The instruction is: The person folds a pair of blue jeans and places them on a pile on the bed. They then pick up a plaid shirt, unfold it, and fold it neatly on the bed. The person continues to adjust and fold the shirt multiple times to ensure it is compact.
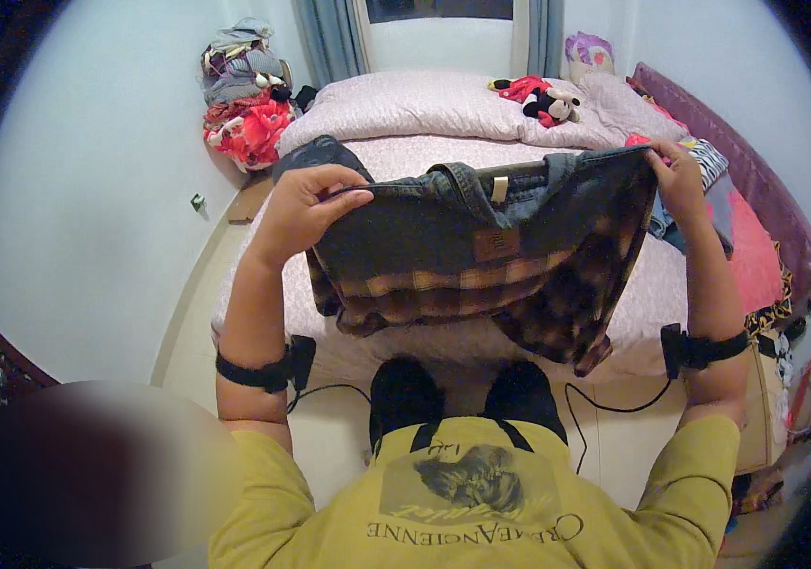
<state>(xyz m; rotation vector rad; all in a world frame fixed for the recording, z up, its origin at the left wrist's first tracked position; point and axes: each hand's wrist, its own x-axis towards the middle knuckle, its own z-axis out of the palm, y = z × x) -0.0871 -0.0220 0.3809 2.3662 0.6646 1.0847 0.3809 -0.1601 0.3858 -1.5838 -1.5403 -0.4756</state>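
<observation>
A collared denim and plaid shirt (419, 227) hangs upside-down of nothing visible, stretched between both hands above the near part of a bed (654, 299). My left hand (320, 203) pinches its upper edge at the left between thumb and fingers. At the right, my right hand (668, 167) grips the other upper corner, raised slightly higher. The denim collar, with a pale tag inside, lies between the hands. A brown patch sits on the dark cloth below it, and the checked lower part droops in folds. The shirt hides part of the bed.
A pink quilt (405, 107) and a mouse plush toy (551, 103) lie at the bed's far end. Folded clothes (711, 171) rest along its right side. A dark bundle (320, 156) is at the left edge, near a tall pile of clothes (249, 107). Cables hang from both forearm bands.
</observation>
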